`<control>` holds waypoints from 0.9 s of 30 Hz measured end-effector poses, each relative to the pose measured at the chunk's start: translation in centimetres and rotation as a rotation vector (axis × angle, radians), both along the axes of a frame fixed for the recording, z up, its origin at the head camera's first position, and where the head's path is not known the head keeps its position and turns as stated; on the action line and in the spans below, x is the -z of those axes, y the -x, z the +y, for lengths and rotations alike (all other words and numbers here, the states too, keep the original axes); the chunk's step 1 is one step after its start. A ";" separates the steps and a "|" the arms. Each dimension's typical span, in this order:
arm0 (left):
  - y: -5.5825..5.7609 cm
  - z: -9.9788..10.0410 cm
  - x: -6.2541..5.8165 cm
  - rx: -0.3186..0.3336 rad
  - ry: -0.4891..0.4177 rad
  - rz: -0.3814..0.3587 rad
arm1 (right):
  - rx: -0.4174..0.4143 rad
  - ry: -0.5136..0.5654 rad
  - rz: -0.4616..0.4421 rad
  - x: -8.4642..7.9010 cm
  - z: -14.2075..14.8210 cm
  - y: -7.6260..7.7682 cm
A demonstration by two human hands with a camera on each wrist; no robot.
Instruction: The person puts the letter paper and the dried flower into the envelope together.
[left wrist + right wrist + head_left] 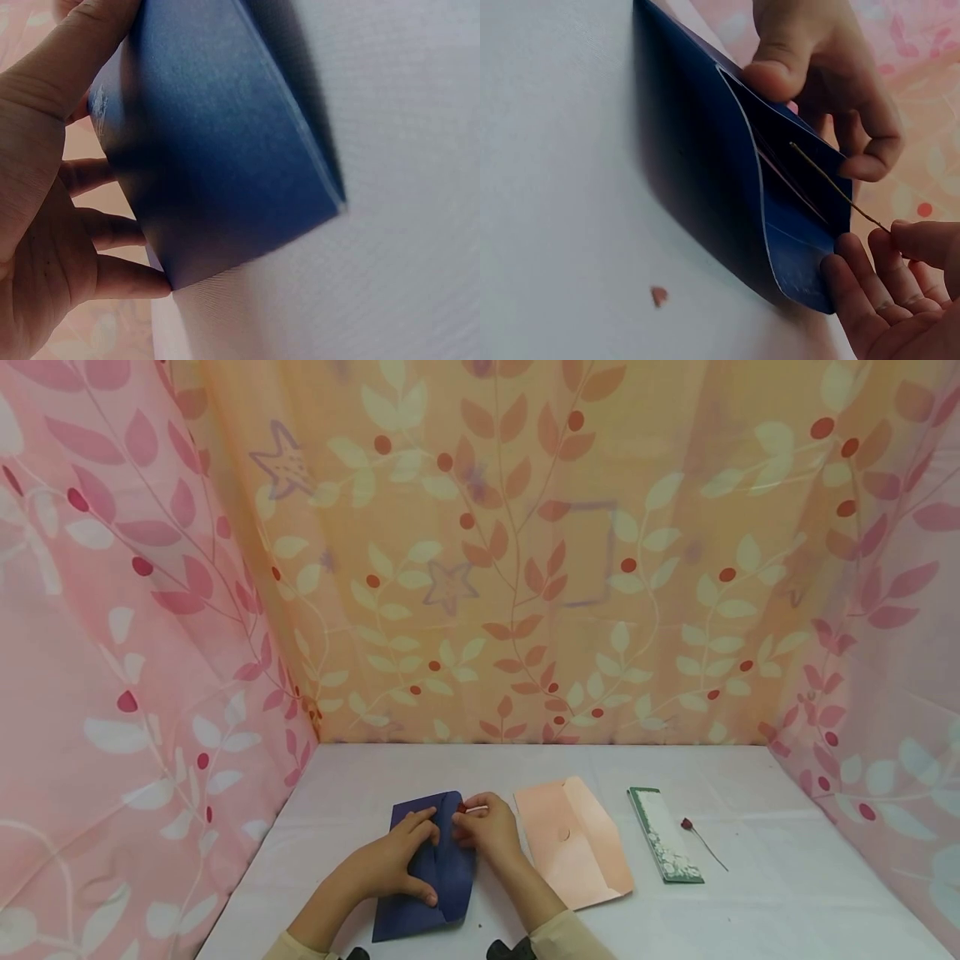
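A dark blue envelope [408, 914] lies on the table at the left in the head view, its flap folded back. My left hand [393, 860] grips it, thumb on the edge of the pocket, which gapes in the right wrist view. Inside the envelope [802, 255] the edge of a pale card [787, 176] shows. Between thumb and finger, my right hand [907, 285] pinches the thin stem [840, 191] of a small dried rose, its free end pointing into the pocket opening. The red rosebud [461, 807] peeks out by my right hand [491, 835] in the head view.
To the right lies a peach envelope [551, 843] with its flap unfolded. Beyond it are a green-edged floral card [660, 835] and another dried rose [687, 824] with a thin stem. A small reddish petal bit [658, 296] rests on the white tabletop. Patterned curtains [487, 568] enclose the table.
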State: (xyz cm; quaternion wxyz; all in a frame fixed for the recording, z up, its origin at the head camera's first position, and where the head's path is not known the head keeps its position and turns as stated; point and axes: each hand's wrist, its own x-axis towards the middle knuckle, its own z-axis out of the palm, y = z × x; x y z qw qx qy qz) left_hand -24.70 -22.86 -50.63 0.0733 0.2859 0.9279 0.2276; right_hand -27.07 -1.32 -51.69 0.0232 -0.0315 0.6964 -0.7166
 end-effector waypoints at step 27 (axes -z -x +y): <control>0.1 -0.3 0.5 0.031 -0.041 0.040 | -0.035 0.066 -0.048 1.7 -2.6 -0.6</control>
